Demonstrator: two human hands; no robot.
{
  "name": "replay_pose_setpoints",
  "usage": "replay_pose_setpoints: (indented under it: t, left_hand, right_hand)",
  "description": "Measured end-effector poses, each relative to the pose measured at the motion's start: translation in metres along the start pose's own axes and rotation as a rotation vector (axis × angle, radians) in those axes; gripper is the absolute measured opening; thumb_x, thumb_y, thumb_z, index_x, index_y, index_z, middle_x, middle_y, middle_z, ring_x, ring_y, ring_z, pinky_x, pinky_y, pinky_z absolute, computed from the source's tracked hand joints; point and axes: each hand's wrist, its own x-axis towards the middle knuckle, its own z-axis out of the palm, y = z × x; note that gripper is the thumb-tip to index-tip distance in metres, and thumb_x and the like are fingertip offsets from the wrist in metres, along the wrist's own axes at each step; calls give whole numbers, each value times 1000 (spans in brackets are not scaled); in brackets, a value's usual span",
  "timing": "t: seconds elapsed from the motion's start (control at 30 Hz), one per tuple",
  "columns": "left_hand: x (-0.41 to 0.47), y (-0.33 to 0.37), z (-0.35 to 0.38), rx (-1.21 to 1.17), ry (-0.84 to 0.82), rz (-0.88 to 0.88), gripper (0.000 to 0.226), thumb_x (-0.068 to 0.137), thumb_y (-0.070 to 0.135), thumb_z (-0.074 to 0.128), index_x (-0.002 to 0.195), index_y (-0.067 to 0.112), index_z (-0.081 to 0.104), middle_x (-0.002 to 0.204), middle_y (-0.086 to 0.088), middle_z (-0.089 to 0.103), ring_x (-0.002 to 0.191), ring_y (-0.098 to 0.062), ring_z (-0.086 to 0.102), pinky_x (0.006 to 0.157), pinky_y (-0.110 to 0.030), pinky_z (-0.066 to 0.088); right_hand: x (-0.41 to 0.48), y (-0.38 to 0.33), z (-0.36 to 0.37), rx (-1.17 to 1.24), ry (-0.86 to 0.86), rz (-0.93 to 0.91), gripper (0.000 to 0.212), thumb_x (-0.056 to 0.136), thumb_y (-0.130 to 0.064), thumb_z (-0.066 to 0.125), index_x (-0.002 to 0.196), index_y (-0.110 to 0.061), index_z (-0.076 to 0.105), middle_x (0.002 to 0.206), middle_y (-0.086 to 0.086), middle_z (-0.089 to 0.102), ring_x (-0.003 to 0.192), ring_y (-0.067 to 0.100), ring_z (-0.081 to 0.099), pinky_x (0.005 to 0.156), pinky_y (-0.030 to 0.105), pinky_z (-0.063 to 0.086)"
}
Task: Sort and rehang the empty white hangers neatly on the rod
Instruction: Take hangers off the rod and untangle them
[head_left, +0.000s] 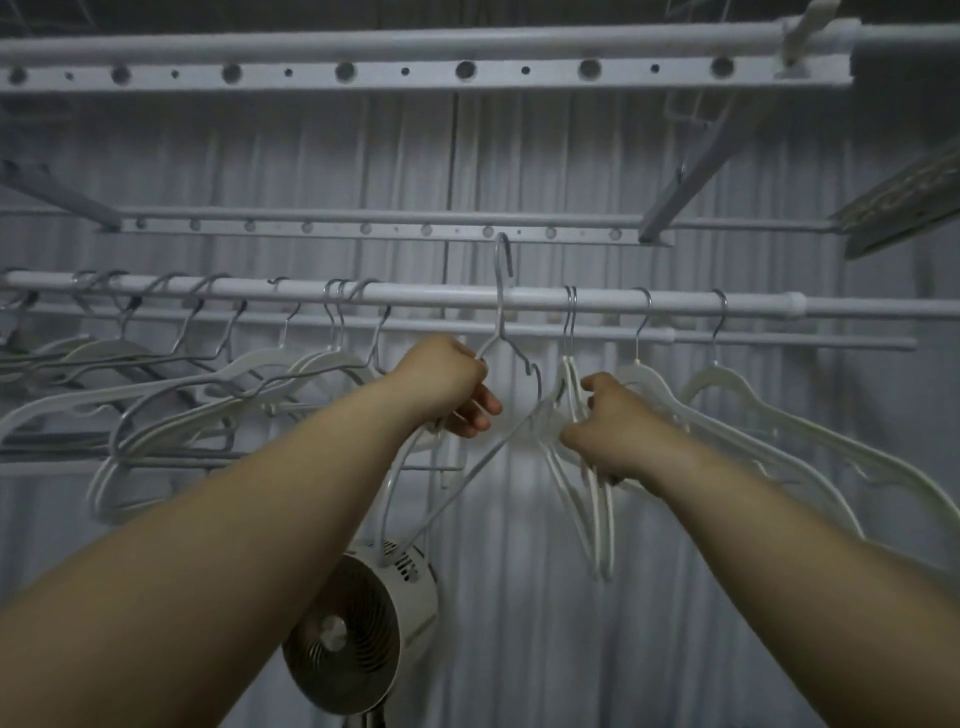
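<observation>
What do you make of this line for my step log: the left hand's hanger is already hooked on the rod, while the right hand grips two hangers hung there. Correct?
Not quite. The head view shows the hanger in the left hand with its hook clear above the rod, not on it yet. The right hand does grip two hangers hung there.

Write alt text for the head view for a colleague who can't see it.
Left hand grips a thin hanger, its hook raised above the rod, not hooked on. Right hand grips two white hangers hung on the rod, with more hangers on both sides. A fan stands below.
</observation>
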Motion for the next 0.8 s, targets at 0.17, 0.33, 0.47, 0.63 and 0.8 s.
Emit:
replay_pose_setpoints:
  t: [0.17, 0.33, 0.47, 0.63, 0.8]
  left_hand:
    - [19, 0, 3, 10, -16, 13, 10, 97, 3, 32, 98, -2, 40, 62, -12, 55, 19, -7, 45, 30, -13, 41]
    - [28, -7, 10, 21, -37, -49, 9, 97, 3, 32, 99, -3, 39, 61, -12, 54, 18, -8, 45, 29, -13, 41]
    - [26, -12, 21, 15, -39, -88, 20, 97, 2, 32, 80, 0, 42, 61, -12, 54, 19, -8, 45, 28, -13, 42]
    - [23, -19, 26, 38, -5, -125, 24, 96, -1, 29, 76, 0, 42, 60, -11, 55, 38, -17, 49, 29, -15, 43]
    - [11, -14, 30, 28, 19, -94, 13, 98, 13, 37, 100, 1, 43, 63, -9, 57, 36, -14, 53, 34, -17, 45]
  right_hand:
    - [2, 5, -1, -85, 18, 16, 45, 91, -2, 44, 135, -4, 32, 134, 21, 47, 100, 39, 64, 76, 46, 56]
    - [5, 9, -6, -110, 20, 6, 43, 91, -1, 43, 133, -4, 35, 132, 19, 49, 106, 37, 61, 86, 42, 51]
    - [0, 12, -9, -129, 22, 4, 44, 92, -2, 42, 135, -7, 35, 133, 17, 48, 98, 37, 65, 84, 47, 56]
    - [-5, 14, -10, -173, 7, -35, 52, 91, -3, 41, 142, -10, 30, 134, 13, 48, 101, 34, 64, 87, 44, 55]
    - [-9, 15, -14, -234, 14, -92, 55, 91, -14, 47, 143, -13, 30, 142, 10, 40, 114, 29, 55, 81, 28, 45]
